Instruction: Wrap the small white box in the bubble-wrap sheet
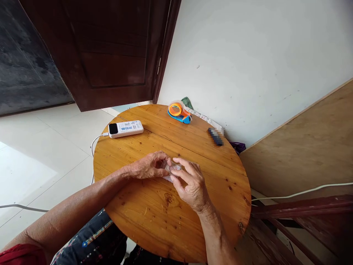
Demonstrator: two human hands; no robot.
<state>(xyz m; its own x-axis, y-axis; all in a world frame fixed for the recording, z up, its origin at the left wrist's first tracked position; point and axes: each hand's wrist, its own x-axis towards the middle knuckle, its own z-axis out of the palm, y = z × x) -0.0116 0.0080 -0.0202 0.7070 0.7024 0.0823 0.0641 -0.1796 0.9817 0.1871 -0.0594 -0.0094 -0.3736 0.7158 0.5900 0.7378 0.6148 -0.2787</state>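
Note:
Near the middle of the round wooden table (154, 195) lies a small clear, crinkled plastic packet (171, 170). From the left, my left hand (151, 165) grips its edge between curled fingers and thumb. My right hand (191, 180) comes in from the right, with thumb and fingertips closed on the other side of the packet. What the packet holds, if anything, is too small to make out, and the fingers hide part of it.
An orange and blue tape dispenser (179, 112) stands at the table's far edge. A white device with a dark screen (126, 129) and a cable (92, 147) lies at the left. A dark, blurred object (215, 137) rests at the right, near the wall (248, 55).

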